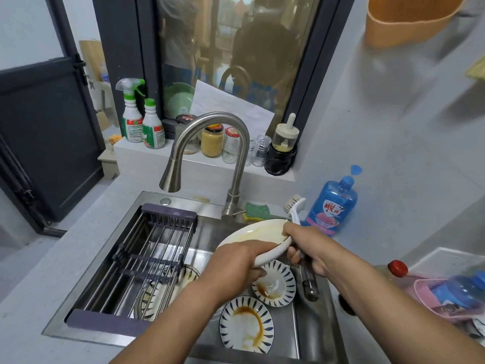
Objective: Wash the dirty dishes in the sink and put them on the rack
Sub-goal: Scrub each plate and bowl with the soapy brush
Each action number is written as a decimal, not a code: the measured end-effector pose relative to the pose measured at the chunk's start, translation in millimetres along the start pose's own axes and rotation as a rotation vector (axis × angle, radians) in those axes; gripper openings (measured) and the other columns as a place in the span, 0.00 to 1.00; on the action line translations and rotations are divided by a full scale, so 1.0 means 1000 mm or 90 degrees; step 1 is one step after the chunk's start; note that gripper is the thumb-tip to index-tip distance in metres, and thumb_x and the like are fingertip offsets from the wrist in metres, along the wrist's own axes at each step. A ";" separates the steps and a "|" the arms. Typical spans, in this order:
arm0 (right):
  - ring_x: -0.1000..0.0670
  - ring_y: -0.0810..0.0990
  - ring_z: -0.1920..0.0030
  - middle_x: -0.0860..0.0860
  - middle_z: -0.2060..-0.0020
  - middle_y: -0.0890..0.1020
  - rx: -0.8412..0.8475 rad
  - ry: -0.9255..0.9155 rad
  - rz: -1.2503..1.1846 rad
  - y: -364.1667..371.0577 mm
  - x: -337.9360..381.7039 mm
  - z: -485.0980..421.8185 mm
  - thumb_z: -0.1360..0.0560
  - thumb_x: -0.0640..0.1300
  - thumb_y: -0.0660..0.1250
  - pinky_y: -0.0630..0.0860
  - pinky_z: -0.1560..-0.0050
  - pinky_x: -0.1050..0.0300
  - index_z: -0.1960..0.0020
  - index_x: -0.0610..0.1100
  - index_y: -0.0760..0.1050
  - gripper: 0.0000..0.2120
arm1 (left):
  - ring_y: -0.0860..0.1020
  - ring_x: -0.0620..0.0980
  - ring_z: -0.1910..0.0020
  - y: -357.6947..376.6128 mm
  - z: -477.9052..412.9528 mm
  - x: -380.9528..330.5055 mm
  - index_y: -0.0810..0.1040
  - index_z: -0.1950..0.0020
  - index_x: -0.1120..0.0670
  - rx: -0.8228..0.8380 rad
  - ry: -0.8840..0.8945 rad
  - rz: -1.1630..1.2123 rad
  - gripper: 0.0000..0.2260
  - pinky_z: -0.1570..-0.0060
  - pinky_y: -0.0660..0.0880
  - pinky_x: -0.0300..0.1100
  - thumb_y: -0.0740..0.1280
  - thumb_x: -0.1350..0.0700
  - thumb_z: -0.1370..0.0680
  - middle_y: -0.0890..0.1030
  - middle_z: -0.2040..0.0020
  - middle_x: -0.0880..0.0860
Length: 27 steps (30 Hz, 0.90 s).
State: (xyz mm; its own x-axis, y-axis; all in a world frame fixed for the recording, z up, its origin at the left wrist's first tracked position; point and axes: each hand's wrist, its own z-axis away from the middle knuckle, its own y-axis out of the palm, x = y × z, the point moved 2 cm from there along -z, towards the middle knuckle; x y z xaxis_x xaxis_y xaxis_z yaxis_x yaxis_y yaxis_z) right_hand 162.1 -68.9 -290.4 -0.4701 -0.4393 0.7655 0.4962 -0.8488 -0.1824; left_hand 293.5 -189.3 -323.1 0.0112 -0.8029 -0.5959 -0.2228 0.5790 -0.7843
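Observation:
Both hands hold a white plate (258, 232) with yellowish smears, tilted above the steel sink (312, 334). My left hand (233, 266) grips its near rim from below. My right hand (305, 243) holds the right rim, thumb on the plate's face, fingers curled underneath. Two small saucers with blue stripes and brown sauce stains lie in the basin, one (274, 283) right under the plate, the other (246, 325) nearer me. More striped dishes (152, 300) sit under the roll-up rack (147, 258), which spans the sink's left half and holds nothing.
The faucet (210, 145) arches over the sink, no water running. A green sponge (257, 211), a white dish brush (295, 207) and a blue detergent bottle (333, 206) stand behind the sink. Jars and spray bottles (141, 122) line the sill. A dark utensil (308, 282) lies in the basin at right.

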 end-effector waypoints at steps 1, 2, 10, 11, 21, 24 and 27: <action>0.53 0.69 0.79 0.46 0.75 0.74 0.001 -0.012 0.021 0.002 0.001 0.001 0.22 0.42 0.64 0.66 0.82 0.65 0.48 0.37 0.72 0.08 | 0.78 0.44 0.42 0.004 -0.002 0.000 0.70 0.30 0.32 -0.030 -0.003 -0.002 0.29 0.46 0.74 0.41 0.73 0.53 0.27 0.81 0.38 0.38; 0.53 0.69 0.79 0.45 0.74 0.75 0.006 -0.031 0.048 0.002 0.004 0.002 0.21 0.47 0.66 0.66 0.81 0.65 0.47 0.38 0.73 0.11 | 0.80 0.45 0.46 0.006 -0.003 0.001 0.72 0.31 0.33 -0.052 -0.024 0.012 0.28 0.50 0.75 0.41 0.72 0.55 0.27 0.83 0.42 0.41; 0.64 0.74 0.70 0.69 0.71 0.77 0.040 -0.492 0.598 -0.026 0.032 0.056 0.16 0.58 0.55 0.68 0.67 0.69 0.29 0.68 0.69 0.16 | 0.79 0.45 0.55 0.000 -0.007 0.033 0.77 0.38 0.51 -0.128 -0.333 0.436 0.22 0.63 0.74 0.36 0.77 0.63 0.30 0.81 0.51 0.48; 0.66 0.73 0.65 0.74 0.69 0.75 0.050 -0.520 0.720 -0.025 0.033 0.065 0.16 0.60 0.54 0.68 0.64 0.68 0.29 0.72 0.66 0.17 | 0.79 0.47 0.53 -0.002 -0.007 0.035 0.78 0.39 0.51 -0.132 -0.340 0.464 0.22 0.60 0.75 0.39 0.77 0.64 0.30 0.82 0.49 0.49; 0.50 0.79 0.46 0.55 0.42 0.81 -0.065 -0.462 0.983 -0.044 0.053 0.062 0.17 0.65 0.48 0.75 0.54 0.52 0.27 0.73 0.60 0.19 | 0.80 0.45 0.51 -0.003 -0.001 0.031 0.76 0.40 0.47 -0.132 -0.296 0.518 0.22 0.59 0.76 0.36 0.76 0.64 0.29 0.81 0.50 0.45; 0.50 0.78 0.49 0.56 0.47 0.81 -0.015 -0.508 1.005 -0.030 0.044 0.070 0.18 0.67 0.46 0.76 0.51 0.50 0.26 0.74 0.56 0.21 | 0.80 0.45 0.51 0.000 -0.003 0.032 0.76 0.41 0.46 -0.123 -0.294 0.527 0.22 0.60 0.75 0.34 0.75 0.67 0.29 0.81 0.50 0.46; 0.45 0.80 0.45 0.53 0.43 0.82 -0.001 -0.579 1.072 -0.014 0.035 0.071 0.18 0.67 0.44 0.76 0.48 0.46 0.25 0.73 0.53 0.21 | 0.79 0.44 0.52 0.003 -0.005 0.033 0.77 0.43 0.46 -0.115 -0.289 0.544 0.23 0.63 0.74 0.28 0.74 0.70 0.28 0.82 0.50 0.47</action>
State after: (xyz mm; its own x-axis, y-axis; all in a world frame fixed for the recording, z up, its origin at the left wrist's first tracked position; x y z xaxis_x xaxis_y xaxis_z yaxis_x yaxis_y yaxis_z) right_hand 190.5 -51.8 -217.0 0.8958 -0.4240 -0.1331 -0.0362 0.2288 -0.9728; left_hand 288.6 -214.2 -344.4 0.1419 0.0282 -0.9895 -0.4753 0.8788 -0.0431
